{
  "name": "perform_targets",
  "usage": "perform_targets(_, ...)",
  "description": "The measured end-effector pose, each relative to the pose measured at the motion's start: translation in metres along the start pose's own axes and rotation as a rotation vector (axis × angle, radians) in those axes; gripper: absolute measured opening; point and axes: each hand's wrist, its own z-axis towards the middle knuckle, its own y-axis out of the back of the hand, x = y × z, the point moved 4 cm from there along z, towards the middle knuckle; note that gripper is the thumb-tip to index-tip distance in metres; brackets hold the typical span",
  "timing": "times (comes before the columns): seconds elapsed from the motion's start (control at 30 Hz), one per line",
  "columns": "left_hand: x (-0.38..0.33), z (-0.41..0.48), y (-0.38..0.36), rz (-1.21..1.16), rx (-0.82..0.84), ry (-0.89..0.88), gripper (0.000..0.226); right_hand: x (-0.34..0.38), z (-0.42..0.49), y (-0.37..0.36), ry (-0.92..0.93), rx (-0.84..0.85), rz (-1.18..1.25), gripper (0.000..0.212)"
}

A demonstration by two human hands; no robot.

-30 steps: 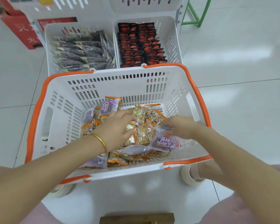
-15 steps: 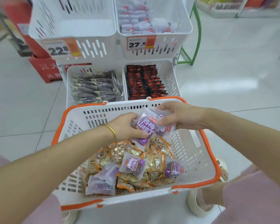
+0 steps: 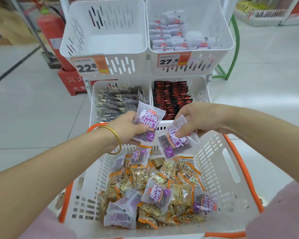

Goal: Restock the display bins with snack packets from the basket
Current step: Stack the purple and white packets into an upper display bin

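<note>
A white basket with an orange rim [image 3: 238, 163] stands in front of me, holding several orange-gold and purple snack packets [image 3: 160, 194]. My left hand [image 3: 128, 126] grips a purple packet [image 3: 148, 121] above the basket's far edge. Beside it my right hand [image 3: 195, 118] pinches another purple packet [image 3: 174, 140]. Behind stands a rack of white display bins: the upper left bin [image 3: 104, 38] has nothing in it, the upper right bin [image 3: 221, 45] holds pale purple-white packets.
The lower left bin [image 3: 93, 94] holds dark packets, the lower right bin [image 3: 200, 90] red-black ones. Price tags read 22.8 [image 3: 86, 67] and 27.6 [image 3: 168, 61]. A red fire extinguisher box [image 3: 69, 83] stands left of the rack, a green frame [image 3: 231, 66] to its right.
Both hands have lifted out of the basket, each with a purple packet, and moved up toward the rack. The view has tilted up, so the upper bins show.
</note>
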Motion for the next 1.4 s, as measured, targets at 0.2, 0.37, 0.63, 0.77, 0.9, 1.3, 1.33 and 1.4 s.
perform_targets(0.2,-0.004,0.006,0.005,-0.070,-0.086,-0.024,0.018,0.004,0.009,0.010,0.055,0.018,0.066,0.015)
perform_targets(0.37,-0.010,0.007,0.001,-0.118,-0.048,-0.055,0.012,0.009,0.010,0.014,0.138,-0.020,0.193,0.018)
perform_targets(0.63,-0.016,0.002,-0.014,-0.220,0.074,-0.049,0.033,0.018,0.004,0.020,0.301,-0.260,0.155,0.018)
perform_targets(0.77,-0.017,-0.001,-0.020,-0.132,0.190,-0.140,0.067,0.028,-0.002,0.016,0.448,-0.321,0.120,0.016)
perform_targets(0.9,-0.018,0.001,-0.023,-0.099,0.154,-0.207,0.076,0.037,-0.005,0.013,0.523,-0.404,-0.020,0.026)
perform_targets(1.3,-0.067,0.016,-0.017,-0.133,0.151,-0.335,0.093,0.027,-0.008,0.047,0.339,0.032,0.271,0.066)
perform_targets(1.33,-0.078,0.024,-0.017,-0.109,0.158,-0.358,0.096,0.027,-0.007,0.057,0.352,0.023,0.290,0.065)
perform_targets(1.4,-0.104,0.041,-0.017,-0.058,0.147,-0.406,0.102,0.027,0.000,0.081,0.375,-0.050,0.306,0.058)
